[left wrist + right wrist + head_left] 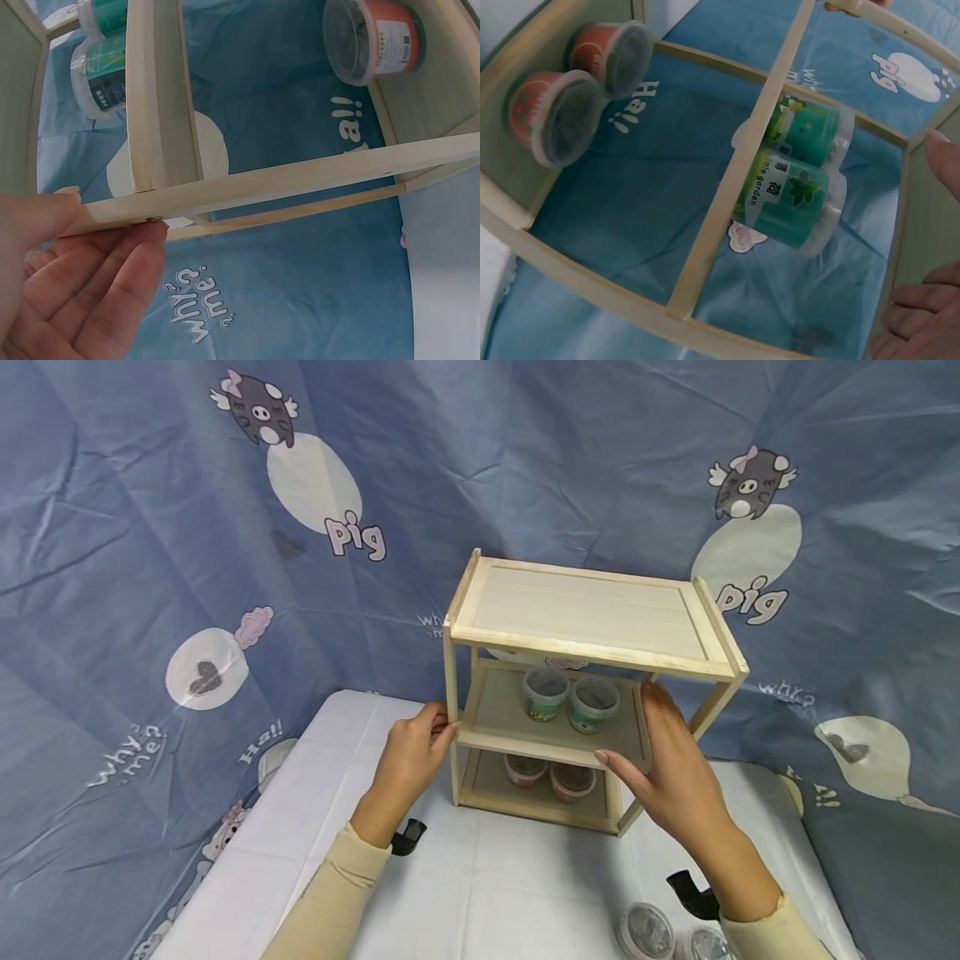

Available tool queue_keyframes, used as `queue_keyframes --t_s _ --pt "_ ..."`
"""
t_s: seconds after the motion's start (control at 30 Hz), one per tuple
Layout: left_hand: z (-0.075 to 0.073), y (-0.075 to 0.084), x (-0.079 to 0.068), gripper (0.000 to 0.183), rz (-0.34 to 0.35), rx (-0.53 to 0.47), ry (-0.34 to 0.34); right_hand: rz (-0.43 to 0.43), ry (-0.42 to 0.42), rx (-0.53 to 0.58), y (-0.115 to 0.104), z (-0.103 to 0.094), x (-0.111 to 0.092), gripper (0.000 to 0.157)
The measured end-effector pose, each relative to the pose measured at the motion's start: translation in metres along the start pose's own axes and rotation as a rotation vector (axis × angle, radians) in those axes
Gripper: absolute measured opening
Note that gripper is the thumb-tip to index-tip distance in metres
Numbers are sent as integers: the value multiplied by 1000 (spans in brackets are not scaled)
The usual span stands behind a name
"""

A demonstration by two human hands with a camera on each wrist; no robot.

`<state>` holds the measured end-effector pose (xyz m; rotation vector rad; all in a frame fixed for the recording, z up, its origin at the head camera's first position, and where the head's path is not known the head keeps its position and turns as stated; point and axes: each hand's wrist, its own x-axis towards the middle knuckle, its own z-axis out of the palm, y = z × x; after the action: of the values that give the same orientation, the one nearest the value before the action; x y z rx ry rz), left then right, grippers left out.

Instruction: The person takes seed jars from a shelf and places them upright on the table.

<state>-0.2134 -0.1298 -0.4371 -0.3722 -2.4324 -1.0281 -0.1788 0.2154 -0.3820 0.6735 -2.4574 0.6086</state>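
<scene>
A pale wooden three-tier rack (592, 610) stands on the white tabletop. My left hand (408, 760) pinches its left front post (285, 176) between thumb and fingers, level with the middle shelf. At the rack's right front, my right hand (678, 785) has its thumb and fingers spread apart, with nothing between them. It overlaps the right post and the middle shelf in the head view. Two clear cups with green labels (545, 703) (791, 195) sit side by side on the middle shelf. Below them, two red-labelled tubs (573, 782) (555, 116) rest on the bottom shelf.
Two more clear-lidded tubs (647, 932) stand on the white tabletop (517, 885) at the front right, near my right forearm. A blue cloth (525, 460) printed with pigs hangs behind and beside the table. Black wrist mounts (408, 837) stick out below both wrists.
</scene>
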Motion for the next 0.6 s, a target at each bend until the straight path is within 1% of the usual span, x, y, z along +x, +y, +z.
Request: queue_keyframes --t_s 0.23,0.3,0.4,0.5,0.6 --pt "1 -1 0 17 -10 -23 -7 18 -25 23 4 5 17 111" --pt "2 -1 0 17 -7 -25 -7 35 -37 28 6 6 21 111" --pt "2 0 1 17 -2 -21 -7 97 -65 66 8 10 27 106" --pt "1 1 1 16 -8 -22 -12 181 -96 124 10 13 31 98" --pt "0 1 1 16 -9 -19 -12 243 -121 159 11 17 36 94"
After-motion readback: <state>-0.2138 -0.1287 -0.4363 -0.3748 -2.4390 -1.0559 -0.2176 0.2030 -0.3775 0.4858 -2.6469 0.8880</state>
